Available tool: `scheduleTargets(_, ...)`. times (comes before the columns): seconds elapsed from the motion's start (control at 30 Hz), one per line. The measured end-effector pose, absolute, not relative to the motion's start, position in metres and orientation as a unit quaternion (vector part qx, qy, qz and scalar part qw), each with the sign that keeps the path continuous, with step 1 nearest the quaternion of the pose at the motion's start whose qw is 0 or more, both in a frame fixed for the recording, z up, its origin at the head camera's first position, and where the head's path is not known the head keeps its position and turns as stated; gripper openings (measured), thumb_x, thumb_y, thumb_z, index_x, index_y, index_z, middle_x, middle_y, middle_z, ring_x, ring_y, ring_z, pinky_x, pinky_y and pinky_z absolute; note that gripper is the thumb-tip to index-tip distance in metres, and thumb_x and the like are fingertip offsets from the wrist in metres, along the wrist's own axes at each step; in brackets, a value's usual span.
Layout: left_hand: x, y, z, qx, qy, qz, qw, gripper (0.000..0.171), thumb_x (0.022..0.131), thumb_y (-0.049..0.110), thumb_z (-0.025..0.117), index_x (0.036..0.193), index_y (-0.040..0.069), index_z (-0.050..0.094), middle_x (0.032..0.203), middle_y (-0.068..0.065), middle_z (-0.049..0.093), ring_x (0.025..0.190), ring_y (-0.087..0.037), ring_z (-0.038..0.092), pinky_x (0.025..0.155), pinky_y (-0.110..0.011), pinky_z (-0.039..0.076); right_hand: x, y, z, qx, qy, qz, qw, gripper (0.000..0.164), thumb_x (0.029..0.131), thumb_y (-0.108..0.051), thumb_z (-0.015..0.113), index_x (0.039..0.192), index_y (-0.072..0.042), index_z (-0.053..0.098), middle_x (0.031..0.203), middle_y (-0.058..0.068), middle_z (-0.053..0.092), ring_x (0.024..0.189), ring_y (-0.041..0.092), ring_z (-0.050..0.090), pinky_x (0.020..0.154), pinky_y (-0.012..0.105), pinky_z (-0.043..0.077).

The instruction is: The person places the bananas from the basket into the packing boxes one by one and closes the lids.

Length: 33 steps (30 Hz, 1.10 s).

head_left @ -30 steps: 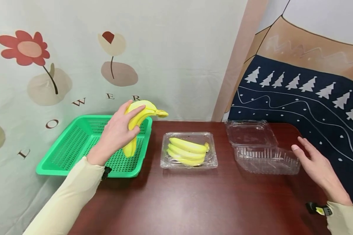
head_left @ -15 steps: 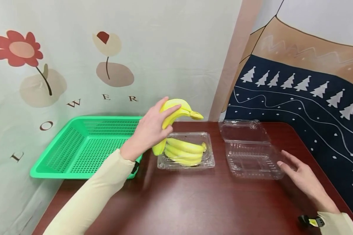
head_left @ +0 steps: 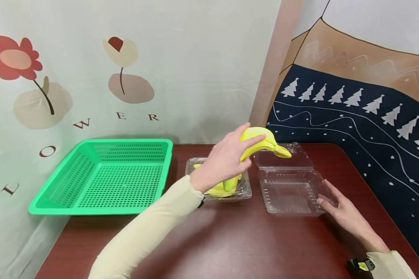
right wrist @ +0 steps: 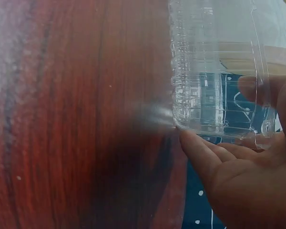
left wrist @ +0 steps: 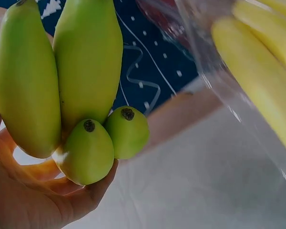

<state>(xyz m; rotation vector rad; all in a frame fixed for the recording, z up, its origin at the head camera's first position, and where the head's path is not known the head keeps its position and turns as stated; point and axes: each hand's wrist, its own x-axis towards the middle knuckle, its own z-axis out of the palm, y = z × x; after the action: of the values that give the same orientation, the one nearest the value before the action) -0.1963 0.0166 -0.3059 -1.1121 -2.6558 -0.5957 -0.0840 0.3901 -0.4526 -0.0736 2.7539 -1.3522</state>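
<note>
My left hand point(head_left: 225, 159) grips a bunch of yellow bananas point(head_left: 260, 140) in the air, between the two clear plastic boxes. Its stem end points right. In the left wrist view the bananas' greenish tips point(left wrist: 86, 138) face the camera, fingers curled round the bunch. An open clear clamshell box point(head_left: 289, 193) lies on the table, its lid point(head_left: 283, 159) folded back. At this box's right side is my right hand point(head_left: 350, 215), fingers fairly straight. The right wrist view puts its fingertips point(right wrist: 188, 138) right at the box's corner.
A second clear box point(head_left: 246, 192), with bananas point(head_left: 218, 190) inside, stands left of the open one, partly hidden by my left hand. Farther left is a green mesh basket point(head_left: 165, 170). Printed cloth point(head_left: 202, 97) hangs behind the dark red-brown table point(head_left: 265, 248).
My left hand has carried the bananas right, from over the green basket past the filled box. My right hand has come in to the open box, whose base now sits turned and slightly nearer.
</note>
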Motion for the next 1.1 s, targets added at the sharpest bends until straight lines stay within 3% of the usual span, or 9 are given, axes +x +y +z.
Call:
scheduleTargets(0.1, -0.193, 0.036, -0.310, -0.394, -0.892, -0.202, 0.087, 0.069, 0.091, 0.020, 0.072, 0.154, 0.036, 0.050, 0.166, -0.010, 0.030, 0.135, -0.030, 0.048, 0.081, -0.042, 0.059, -0.084, 0.389, -0.452, -0.015, 0.897, -0.438, 0.050, 0.083, 0.107, -0.023, 0.059, 0.164, 0.004, 0.005, 0.161, 0.039, 0.021, 0.139, 0.049, 0.045, 0.084, 0.001, 0.041)
scheduleTargets(0.13, -0.192, 0.042, -0.311, -0.400, -0.891, -0.199, 0.082, 0.069, 0.091, 0.021, 0.073, 0.155, 0.037, 0.050, 0.166, -0.010, 0.030, 0.135, -0.029, 0.048, 0.081, -0.040, 0.059, -0.084, 0.388, -0.452, -0.011, 0.896, -0.440, 0.056, 0.083, 0.107, -0.024, 0.059, 0.164, 0.004, 0.004, 0.161, 0.039, 0.020, 0.138, 0.057, 0.039, 0.083, 0.001, 0.041)
scheduleTargets(0.53, -0.189, 0.110, -0.332, -0.448, -0.877, -0.175, 0.007, 0.071, 0.093, 0.028, 0.074, 0.157, 0.037, 0.045, 0.167, -0.004, 0.029, 0.138, -0.022, 0.046, 0.097, -0.034, 0.052, -0.083, 0.387, -0.452, -0.015, 0.891, -0.449, 0.064, 0.083, 0.107, -0.027, 0.058, 0.164, 0.003, 0.005, 0.162, 0.038, 0.021, 0.139, 0.058, 0.038, 0.085, 0.004, 0.041)
scheduleTargets(0.83, -0.187, 0.141, -0.355, -0.450, -0.874, -0.175, -0.052, 0.070, 0.090, 0.033, 0.078, 0.154, 0.038, 0.047, 0.163, 0.001, 0.035, 0.127, -0.013, 0.049, 0.094, -0.024, 0.050, -0.080, 0.386, -0.452, -0.022, 0.902, -0.428, 0.046, 0.071, 0.107, -0.022, 0.059, 0.159, 0.007, 0.020, 0.154, 0.038, 0.037, 0.132, 0.054, 0.049, 0.086, 0.007, 0.044)
scheduleTargets(1.1, -0.187, 0.153, -0.371, -0.452, -0.877, -0.151, -0.065, 0.070, 0.091, 0.035, 0.078, 0.154, 0.041, 0.048, 0.161, 0.003, 0.035, 0.127, -0.012, 0.048, 0.098, -0.024, 0.047, -0.080, 0.387, -0.455, -0.024, 0.901, -0.431, 0.043, 0.078, 0.106, -0.022, 0.061, 0.162, 0.005, 0.014, 0.154, 0.036, 0.037, 0.132, 0.053, 0.049, 0.086, 0.005, 0.043)
